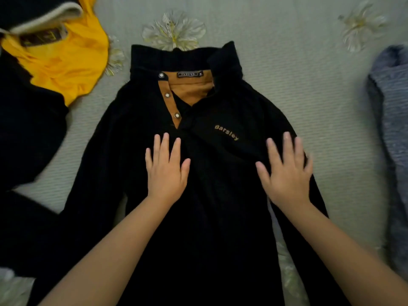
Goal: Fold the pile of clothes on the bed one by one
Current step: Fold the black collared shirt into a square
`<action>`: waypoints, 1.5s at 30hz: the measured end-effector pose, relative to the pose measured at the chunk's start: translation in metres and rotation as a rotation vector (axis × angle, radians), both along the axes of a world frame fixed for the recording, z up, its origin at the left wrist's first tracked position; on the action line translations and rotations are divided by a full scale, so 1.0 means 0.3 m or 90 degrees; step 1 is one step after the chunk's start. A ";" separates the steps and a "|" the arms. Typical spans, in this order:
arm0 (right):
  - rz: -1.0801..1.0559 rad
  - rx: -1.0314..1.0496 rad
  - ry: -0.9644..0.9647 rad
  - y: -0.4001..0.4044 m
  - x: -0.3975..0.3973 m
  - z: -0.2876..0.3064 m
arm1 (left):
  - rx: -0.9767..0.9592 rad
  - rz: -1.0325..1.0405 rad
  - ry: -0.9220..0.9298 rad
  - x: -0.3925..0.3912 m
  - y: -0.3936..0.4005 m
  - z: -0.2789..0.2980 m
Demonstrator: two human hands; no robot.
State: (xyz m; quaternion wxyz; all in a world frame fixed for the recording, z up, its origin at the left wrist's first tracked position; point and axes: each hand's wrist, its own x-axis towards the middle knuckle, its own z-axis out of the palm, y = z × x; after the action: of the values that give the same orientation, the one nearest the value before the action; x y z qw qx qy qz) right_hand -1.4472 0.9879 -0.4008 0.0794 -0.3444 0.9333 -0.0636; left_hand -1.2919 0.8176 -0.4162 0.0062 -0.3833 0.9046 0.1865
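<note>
A black long-sleeved polo shirt (220,206) lies face up and spread out on the bed, collar pointing away from me. Its placket and inner collar are tan with metal snaps, and "Barsley" is stitched in gold on the chest. My left hand (166,168) rests flat on the chest just below the placket, fingers spread. My right hand (287,173) lies flat on the shirt's right chest near the sleeve, fingers apart. Neither hand grips any cloth.
A yellow garment (66,62) and dark clothes (28,133) are heaped at the left. A grey-blue ribbed garment (393,133) lies along the right edge. The grey bedspread (298,62) has pale flower prints.
</note>
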 end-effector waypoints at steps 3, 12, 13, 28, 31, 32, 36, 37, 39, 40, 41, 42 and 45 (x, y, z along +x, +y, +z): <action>-0.171 0.016 -0.060 0.066 -0.080 -0.003 | 0.027 -0.029 0.008 0.038 0.068 -0.006; -0.137 0.016 -0.078 -0.035 -0.447 0.012 | 0.021 -0.027 -0.017 -0.049 0.051 -0.009; -0.153 0.023 -0.058 -0.047 -0.515 0.031 | 0.003 -0.060 -0.025 -0.060 0.047 -0.009; 0.133 -0.058 0.010 -0.057 -0.121 0.006 | 0.076 -0.063 0.013 -0.128 0.055 -0.043; 0.264 -0.047 -0.011 -0.053 0.080 -0.014 | 0.059 0.052 0.139 -0.077 -0.014 -0.002; 0.279 -0.037 -0.019 -0.064 0.116 -0.023 | 0.017 0.088 0.129 -0.056 -0.055 0.010; 0.256 0.002 -0.046 -0.153 0.163 -0.048 | -0.052 0.227 -0.016 -0.022 -0.259 0.036; 0.250 0.018 -0.056 -0.169 0.167 -0.058 | -0.033 0.257 -0.052 -0.036 -0.307 0.037; 0.244 0.048 -0.049 -0.185 0.171 -0.079 | 0.016 0.291 -0.107 -0.078 -0.384 0.029; 0.243 0.056 -0.039 -0.187 0.171 -0.088 | 0.025 0.297 -0.119 -0.099 -0.416 0.022; 0.240 0.062 -0.033 -0.188 0.171 -0.093 | 0.023 0.300 -0.116 -0.117 -0.441 0.014; 0.236 0.072 -0.030 -0.190 0.170 -0.094 | 0.021 0.300 -0.099 -0.133 -0.461 0.005; 0.221 0.098 -0.027 -0.200 0.166 -0.090 | 0.031 0.299 -0.030 -0.174 -0.494 -0.010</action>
State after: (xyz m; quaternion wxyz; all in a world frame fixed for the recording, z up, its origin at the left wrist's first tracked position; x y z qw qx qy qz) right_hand -1.3975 0.9279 -0.4279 0.1351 -0.4918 0.8600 0.0153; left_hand -1.3440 0.6694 -0.4192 -0.0069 -0.5870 0.7857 0.1953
